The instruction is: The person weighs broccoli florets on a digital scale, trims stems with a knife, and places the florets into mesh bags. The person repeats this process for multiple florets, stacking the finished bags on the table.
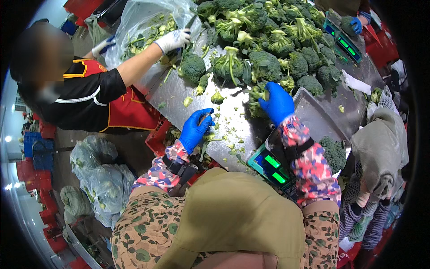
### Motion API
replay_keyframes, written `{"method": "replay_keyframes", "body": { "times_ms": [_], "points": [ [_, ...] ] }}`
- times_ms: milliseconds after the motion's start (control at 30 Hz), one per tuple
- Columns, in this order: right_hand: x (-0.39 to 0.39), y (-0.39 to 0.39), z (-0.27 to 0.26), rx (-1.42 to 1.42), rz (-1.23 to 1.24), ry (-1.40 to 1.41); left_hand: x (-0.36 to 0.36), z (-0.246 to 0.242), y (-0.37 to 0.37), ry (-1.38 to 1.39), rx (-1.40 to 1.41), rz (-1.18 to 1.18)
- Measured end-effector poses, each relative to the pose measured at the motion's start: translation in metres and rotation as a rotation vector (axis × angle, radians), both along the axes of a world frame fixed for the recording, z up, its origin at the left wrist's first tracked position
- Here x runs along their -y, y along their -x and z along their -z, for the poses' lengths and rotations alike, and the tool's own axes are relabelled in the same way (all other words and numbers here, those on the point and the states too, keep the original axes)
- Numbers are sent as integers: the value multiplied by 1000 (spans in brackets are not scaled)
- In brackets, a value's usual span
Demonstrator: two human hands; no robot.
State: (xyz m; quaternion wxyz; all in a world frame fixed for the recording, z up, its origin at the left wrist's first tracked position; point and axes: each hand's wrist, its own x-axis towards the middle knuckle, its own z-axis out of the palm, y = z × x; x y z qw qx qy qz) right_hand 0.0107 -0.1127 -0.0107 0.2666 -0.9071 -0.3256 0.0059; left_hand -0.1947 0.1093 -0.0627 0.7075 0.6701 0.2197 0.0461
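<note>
My left hand (196, 129), in a blue glove, is closed around a small brown-handled tool (204, 117). Its blade, if it has one, cannot be made out. In the matching blue glove, my right hand (278, 102) grips a broccoli head (256, 104) at its stem, over the metal table (231, 129). Beyond that hand rises a large heap of broccoli heads (265, 43), many with stems turned up. Trimmed bits and a small floret (217, 98) lie between my hands. Under my right forearm is a weighing scale (273, 168) with a lit green display.
A metal tray (319, 111) on the scale holds one broccoli head (332, 153). At left, a co-worker's white-gloved hand (173, 41) holds a knife (191, 22) beside a plastic bag (121, 37) of trimmings. Another blue-gloved hand (356, 25) is near a second scale (342, 38). A red crate (158, 138) stands below the edge.
</note>
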Motion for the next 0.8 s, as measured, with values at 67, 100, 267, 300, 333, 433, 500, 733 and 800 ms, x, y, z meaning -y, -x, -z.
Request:
{"method": "replay_keyframes", "body": {
  "times_ms": [67, 100, 267, 300, 333, 433, 500, 733, 800],
  "points": [
    [1, 23, 2, -85, -26, -95, -4, -2, 6, 10, 35, -22],
    [0, 32, 5, -135, -44, -125, -6, -3, 7, -66, 41, -24],
    [-4, 44, 21, -83, -69, -60, -6, -2, -2, -302, 132, -47],
    [-1, 42, 22, -72, -48, -99, -5, -2, -2, -266, 120, -61],
    [1, 40, 25, -36, -39, -141, -4, -2, -4, -230, 89, -69],
    [7, 33, 27, -191, -35, 116, 2, -2, -2, -158, 31, -48],
    [7, 31, 25, -120, -40, 64, 4, -1, 2, -207, 77, -50],
    [30, -9, -20, 72, -3, -258, -57, 4, -34, -660, 247, -230],
    [40, -30, -42, 77, 1, -450, -91, 8, -64, -649, 360, -294]
  ]
}}
